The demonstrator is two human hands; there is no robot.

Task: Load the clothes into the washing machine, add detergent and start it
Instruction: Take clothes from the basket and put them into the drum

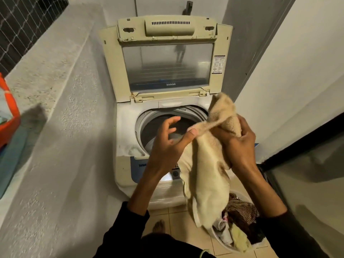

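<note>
A top-loading washing machine stands ahead with its lid raised and the drum open. I hold a cream towel over the drum's right front rim. My right hand grips a bunch of the towel near its top. My left hand has its thumb against the towel's edge, and its fingers are spread over the drum opening. The towel's lower end hangs down to a white laundry basket full of mixed clothes on the floor at the right.
A rough concrete ledge runs along the left, with an orange tub on it. A white wall and a dark-framed glass door close in the right. My bare foot stands on the tiled floor in front of the machine.
</note>
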